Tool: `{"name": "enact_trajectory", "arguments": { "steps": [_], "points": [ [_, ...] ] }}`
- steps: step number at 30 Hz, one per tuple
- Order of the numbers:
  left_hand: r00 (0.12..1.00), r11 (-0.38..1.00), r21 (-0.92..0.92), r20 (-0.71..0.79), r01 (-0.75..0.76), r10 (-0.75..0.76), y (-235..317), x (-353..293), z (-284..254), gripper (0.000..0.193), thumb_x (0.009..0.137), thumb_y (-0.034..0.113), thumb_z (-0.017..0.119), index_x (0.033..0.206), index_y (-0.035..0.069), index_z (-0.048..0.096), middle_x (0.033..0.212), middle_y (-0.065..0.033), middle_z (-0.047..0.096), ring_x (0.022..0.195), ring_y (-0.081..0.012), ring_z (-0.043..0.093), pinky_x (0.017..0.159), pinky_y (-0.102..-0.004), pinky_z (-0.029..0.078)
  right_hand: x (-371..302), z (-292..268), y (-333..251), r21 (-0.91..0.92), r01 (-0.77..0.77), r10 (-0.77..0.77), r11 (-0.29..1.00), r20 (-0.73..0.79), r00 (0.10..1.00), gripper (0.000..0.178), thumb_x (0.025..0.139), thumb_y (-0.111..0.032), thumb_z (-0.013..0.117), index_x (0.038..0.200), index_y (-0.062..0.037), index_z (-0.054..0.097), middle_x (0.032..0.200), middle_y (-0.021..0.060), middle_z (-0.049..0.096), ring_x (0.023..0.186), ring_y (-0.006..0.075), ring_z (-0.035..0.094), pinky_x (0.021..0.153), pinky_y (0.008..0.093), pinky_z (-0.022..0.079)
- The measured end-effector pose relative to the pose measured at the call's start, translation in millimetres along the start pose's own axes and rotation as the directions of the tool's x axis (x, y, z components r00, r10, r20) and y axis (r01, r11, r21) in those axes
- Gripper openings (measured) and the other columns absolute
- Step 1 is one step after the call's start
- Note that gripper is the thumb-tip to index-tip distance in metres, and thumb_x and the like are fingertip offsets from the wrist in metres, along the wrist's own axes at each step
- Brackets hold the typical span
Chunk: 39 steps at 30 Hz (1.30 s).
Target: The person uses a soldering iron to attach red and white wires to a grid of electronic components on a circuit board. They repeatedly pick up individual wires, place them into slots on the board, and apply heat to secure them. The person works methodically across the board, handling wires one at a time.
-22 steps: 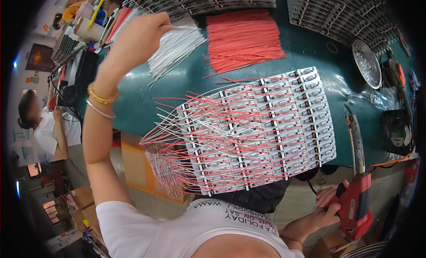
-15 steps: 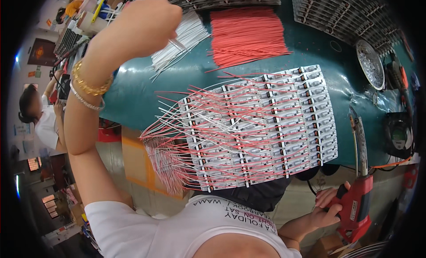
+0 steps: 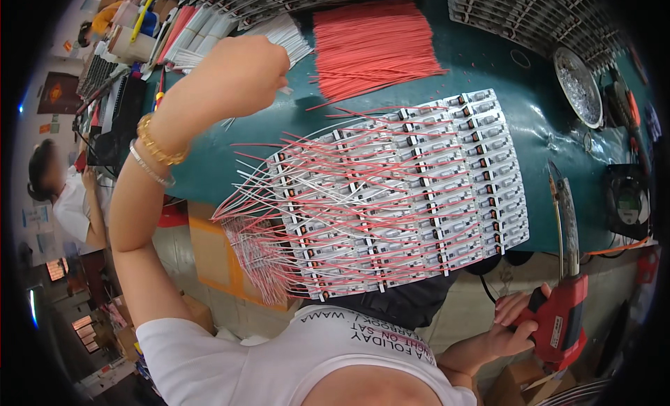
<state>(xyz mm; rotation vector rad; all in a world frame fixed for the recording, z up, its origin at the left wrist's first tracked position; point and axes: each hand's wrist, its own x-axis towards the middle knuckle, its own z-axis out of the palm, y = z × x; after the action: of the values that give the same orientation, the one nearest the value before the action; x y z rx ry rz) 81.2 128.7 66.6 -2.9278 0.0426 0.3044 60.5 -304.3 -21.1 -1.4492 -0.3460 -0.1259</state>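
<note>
My left hand [image 3: 241, 74] is closed over the green table, left of the pile of red wires. A short white end, seemingly of a white wire [image 3: 285, 90], pokes out at its fingertips; the rest is hidden by the hand. My right hand [image 3: 516, 326] grips a red and black soldering gun [image 3: 558, 322], its long metal tip pointing away from me beside the panel. Between my hands lies a panel of small white circuit boards [image 3: 453, 176] in rows, near the table's front edge. Red and white wires [image 3: 262, 249] run across it and hang in a bunch off its left side.
Beyond the panel lie red wires [image 3: 373, 47] and white wires [image 3: 283, 38]. More panels [image 3: 537, 19] stand at the back. To the right are a metal dish [image 3: 578, 88] and a black device [image 3: 627, 205]. A cardboard box [image 3: 209, 252] stands below. Another person [image 3: 70, 204] sits at far left.
My left hand has come down and nearer, off the white wire pile, with the white end at its fingertips. My right hand and the soldering gun stay nearly still.
</note>
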Motion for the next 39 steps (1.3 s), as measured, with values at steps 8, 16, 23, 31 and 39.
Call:
{"name": "enact_trajectory", "arguments": {
  "steps": [8, 16, 23, 31, 39],
  "points": [
    [0.970, 0.615, -0.775, -0.236, -0.148, -0.064, 52, 6, 2, 0.014, 0.084, 0.007, 0.060, 0.075, -0.003, 0.056, 0.060, 0.0008, 0.053, 0.055, -0.0037, 0.049, 0.048, -0.0197, 0.038, 15, 24, -6, -0.123, 0.050, -0.045, 0.991, 0.049, 0.998, 0.070, 0.086, -0.046, 0.056, 0.122, 0.0111, 0.037, 0.048, 0.0000, 0.042, 0.038, 0.0096, 0.039, 0.040, 0.0232, 0.034],
    [0.930, 0.507, -0.831, -0.341, -0.229, -0.139, 94, 52, 29, 0.014, 0.079, 0.012, 0.065, 0.079, -0.001, 0.061, 0.064, -0.0030, 0.058, 0.056, -0.0076, 0.047, 0.052, -0.0240, 0.038, 37, 68, -20, -0.321, -0.103, 0.109, 0.941, -0.001, 0.994, 0.080, 0.083, -0.053, 0.057, 0.121, 0.0156, 0.040, 0.050, 0.0008, 0.045, 0.039, 0.0087, 0.041, 0.040, 0.0214, 0.033],
    [0.958, 0.419, -0.897, -0.229, -0.140, -0.172, 101, 71, 49, 0.016, 0.078, 0.016, 0.066, 0.077, 0.000, 0.063, 0.063, -0.0023, 0.058, 0.055, -0.0079, 0.043, 0.050, -0.0253, 0.035, 48, 76, -4, -0.188, -0.243, 0.247, 0.952, -0.001, 0.969, 0.079, 0.085, -0.052, 0.054, 0.118, 0.0166, 0.036, 0.048, 0.0018, 0.042, 0.036, 0.0089, 0.039, 0.038, 0.0217, 0.034],
    [0.973, 0.370, -0.924, -0.167, -0.098, -0.161, 100, 72, 48, 0.015, 0.077, 0.014, 0.066, 0.076, 0.000, 0.063, 0.060, 0.0007, 0.056, 0.051, -0.0045, 0.039, 0.046, -0.0236, 0.031, 53, 75, -3, -0.181, -0.284, 0.290, 0.941, 0.006, 0.957, 0.063, 0.087, -0.046, 0.054, 0.106, 0.0135, 0.042, 0.046, 0.0036, 0.042, 0.034, 0.0109, 0.039, 0.037, 0.0233, 0.035],
    [0.979, 0.353, -0.932, -0.145, -0.086, -0.146, 99, 73, 48, 0.015, 0.078, 0.015, 0.066, 0.076, 0.000, 0.064, 0.059, 0.0016, 0.055, 0.049, -0.0031, 0.039, 0.044, -0.0227, 0.030, 51, 77, -6, -0.226, -0.262, 0.270, 0.938, 0.002, 0.963, 0.070, 0.084, -0.048, 0.058, 0.109, 0.0152, 0.041, 0.046, 0.0013, 0.042, 0.035, 0.0091, 0.039, 0.037, 0.0219, 0.034]
  ]
}}
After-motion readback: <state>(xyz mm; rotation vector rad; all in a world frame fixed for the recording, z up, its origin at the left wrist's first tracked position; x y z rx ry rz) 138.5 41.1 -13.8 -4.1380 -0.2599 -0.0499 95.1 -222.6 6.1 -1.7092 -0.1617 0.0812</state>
